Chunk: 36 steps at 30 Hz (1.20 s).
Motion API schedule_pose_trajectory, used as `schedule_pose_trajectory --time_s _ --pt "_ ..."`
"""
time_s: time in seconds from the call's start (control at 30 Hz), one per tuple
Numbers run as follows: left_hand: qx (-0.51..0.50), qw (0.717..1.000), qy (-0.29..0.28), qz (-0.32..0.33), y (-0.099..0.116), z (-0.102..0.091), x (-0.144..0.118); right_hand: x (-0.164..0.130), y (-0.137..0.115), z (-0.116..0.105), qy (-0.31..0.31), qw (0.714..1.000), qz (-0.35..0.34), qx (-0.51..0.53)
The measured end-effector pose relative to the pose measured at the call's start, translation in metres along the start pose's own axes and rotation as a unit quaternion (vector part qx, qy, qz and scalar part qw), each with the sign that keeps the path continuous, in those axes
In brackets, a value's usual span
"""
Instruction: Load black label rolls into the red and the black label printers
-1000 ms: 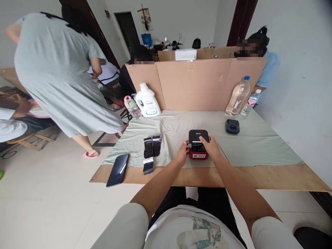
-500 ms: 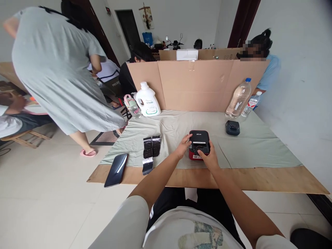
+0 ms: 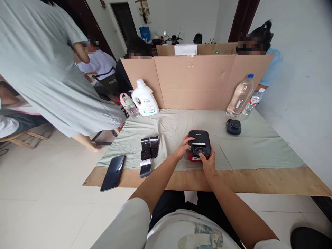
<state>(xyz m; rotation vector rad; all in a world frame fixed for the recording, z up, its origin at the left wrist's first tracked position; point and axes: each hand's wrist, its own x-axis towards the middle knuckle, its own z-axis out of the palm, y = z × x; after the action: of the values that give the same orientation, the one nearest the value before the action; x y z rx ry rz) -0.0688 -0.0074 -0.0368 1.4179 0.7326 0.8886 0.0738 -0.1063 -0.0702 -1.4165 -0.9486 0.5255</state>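
A small black-topped, red-bodied box-shaped device (image 3: 199,143) stands on the grey-green cloth (image 3: 249,145) near the table's front edge. My left hand (image 3: 181,149) rests against its left side with fingertips on the lid. My right hand (image 3: 206,162) is at its front right corner, thumb and fingers pressing on the front of the lid. Several black rolls (image 3: 149,147) lie to the left of the device, one with a white end (image 3: 145,166).
A dark phone (image 3: 113,167) lies at the front left corner. A small black device (image 3: 233,126), two water bottles (image 3: 240,96), a white jug (image 3: 144,98) and a cardboard screen (image 3: 192,81) stand behind. A person in a grey dress (image 3: 44,69) stands close on the left; other people sit beyond.
My right hand has slid from the lid's top back to the device's front edge. My left hand moved onto the lid. The person in grey has stepped closer.
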Motion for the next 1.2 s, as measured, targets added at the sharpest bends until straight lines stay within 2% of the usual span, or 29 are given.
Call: schedule_pose_trajectory --time_s 0.23,0.33,0.4,0.5,0.6,0.73,0.83,1.03,1.1,1.17,1.2 --pt "0.032 0.999 0.0 0.021 -0.003 0.001 0.002 -0.004 -0.002 0.002 0.003 0.999 0.022 -0.027" --pt "0.048 0.999 0.019 0.003 0.001 0.003 0.003 -0.004 -0.002 0.003 0.005 0.999 0.016 -0.039" --pt "0.031 0.999 0.023 -0.02 0.004 0.004 0.003 -0.004 -0.002 0.004 0.011 0.999 0.011 -0.038" --pt "-0.011 0.999 -0.001 -0.044 0.012 0.001 0.003 -0.004 -0.001 0.005 0.022 0.999 0.012 -0.032" --pt "0.016 0.999 -0.01 -0.037 0.025 -0.004 0.006 -0.003 0.001 0.006 0.017 0.999 0.013 -0.03" --pt "0.065 0.997 0.021 -0.018 0.039 -0.007 0.019 -0.001 0.003 0.007 0.021 0.999 0.011 -0.034" --pt "0.058 0.997 0.057 -0.016 0.042 -0.003 0.036 0.0 0.004 0.005 0.028 0.999 0.002 -0.044" --pt "0.036 0.997 0.063 -0.04 0.039 0.005 0.055 0.001 0.012 -0.01 -0.045 0.998 -0.034 -0.035" --pt "0.095 0.986 0.122 -0.068 0.038 0.005 0.052 0.001 0.018 -0.017 -0.061 0.996 -0.059 -0.04" --pt "0.188 0.957 0.202 -0.091 0.038 0.007 0.046 -0.001 0.024 -0.021 -0.072 0.993 -0.08 -0.049" --pt "0.231 0.944 0.217 -0.09 0.039 0.009 0.042 -0.002 0.026 -0.023 -0.075 0.992 -0.086 -0.054"
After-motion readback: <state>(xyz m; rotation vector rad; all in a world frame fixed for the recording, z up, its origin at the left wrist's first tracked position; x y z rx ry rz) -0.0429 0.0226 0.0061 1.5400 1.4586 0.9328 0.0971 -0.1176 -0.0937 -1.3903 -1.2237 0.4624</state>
